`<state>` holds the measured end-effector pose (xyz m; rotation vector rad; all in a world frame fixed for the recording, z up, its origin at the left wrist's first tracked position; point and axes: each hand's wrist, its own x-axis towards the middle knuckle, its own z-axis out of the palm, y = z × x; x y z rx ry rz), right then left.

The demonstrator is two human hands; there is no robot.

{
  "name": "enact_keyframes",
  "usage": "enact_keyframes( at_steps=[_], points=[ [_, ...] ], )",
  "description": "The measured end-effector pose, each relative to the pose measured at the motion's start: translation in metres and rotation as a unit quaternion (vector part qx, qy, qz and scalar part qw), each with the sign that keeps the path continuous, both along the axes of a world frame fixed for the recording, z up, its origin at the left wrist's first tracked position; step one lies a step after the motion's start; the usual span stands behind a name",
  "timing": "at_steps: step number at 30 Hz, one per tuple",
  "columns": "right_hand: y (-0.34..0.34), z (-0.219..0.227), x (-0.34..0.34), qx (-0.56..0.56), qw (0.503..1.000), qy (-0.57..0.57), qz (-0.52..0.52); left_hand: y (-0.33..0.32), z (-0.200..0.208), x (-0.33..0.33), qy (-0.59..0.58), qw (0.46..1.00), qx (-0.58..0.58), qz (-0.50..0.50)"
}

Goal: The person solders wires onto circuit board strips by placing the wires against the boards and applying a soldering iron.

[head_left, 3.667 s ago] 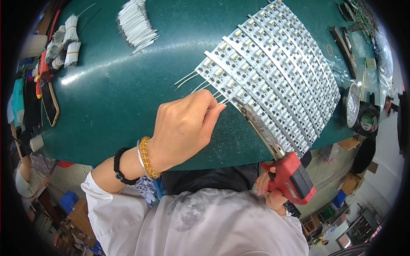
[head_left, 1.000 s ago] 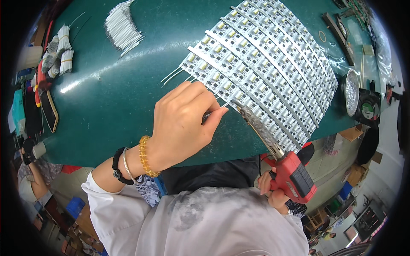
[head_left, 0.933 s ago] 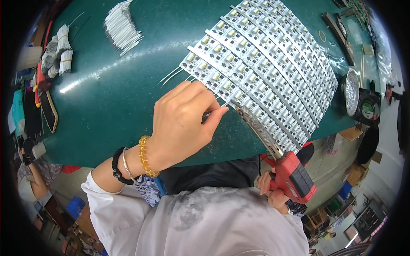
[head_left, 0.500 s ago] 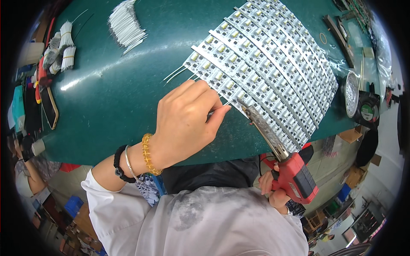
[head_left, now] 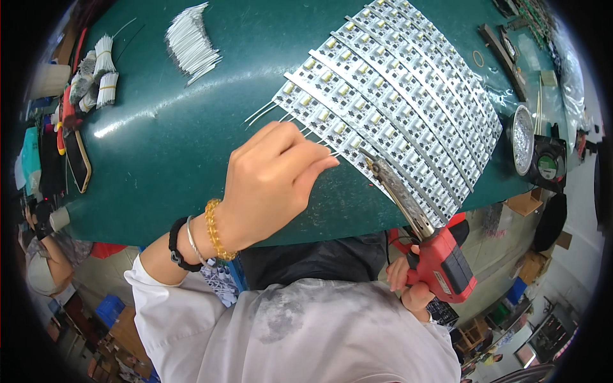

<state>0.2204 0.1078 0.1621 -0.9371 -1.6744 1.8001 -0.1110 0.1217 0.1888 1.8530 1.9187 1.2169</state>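
Your left hand: fingers clamped on white wire. Right hand: round soldering gun. Steady wire against board.

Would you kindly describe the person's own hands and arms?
The left hand is ungloved; its wrist bears a yellow beaded bracelet, a silver bangle and a black band with a heart charm. The left sleeve is white. The right hand is ungloved too.

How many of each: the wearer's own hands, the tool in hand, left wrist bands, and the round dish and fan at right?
Bare left hand and bare right hand: 2
Red-and-black pistol-shaped tool: 1
Amber beaded bracelet, silver bangle and black band: 3
Round silver dish: 1
Square black fan: 1
Total: 8
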Motion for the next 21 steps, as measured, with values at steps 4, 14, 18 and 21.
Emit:
enact_keyframes(
  at_steps=[4, 14, 18, 21],
  points=[
    [-0.004, 0.007, 0.007, -0.022, 0.999, -0.046, -0.003, -0.004, 0.001, 0.009, -0.099, 0.994, -0.046, 0.007],
    [-0.007, 0.004, 0.004, -0.018, 0.999, -0.038, -0.007, 0.002, -0.009, 0.017, -0.027, 0.999, -0.042, 0.001],
    [-0.005, 0.006, 0.002, -0.089, 0.996, -0.016, -0.014, 0.001, -0.01, 0.017, -0.009, 0.999, -0.042, 0.003],
    [0.002, 0.008, -0.001, -0.147, 0.989, 0.022, -0.004, 0.001, -0.009, 0.018, -0.001, 0.999, -0.045, 0.0]
  ],
)
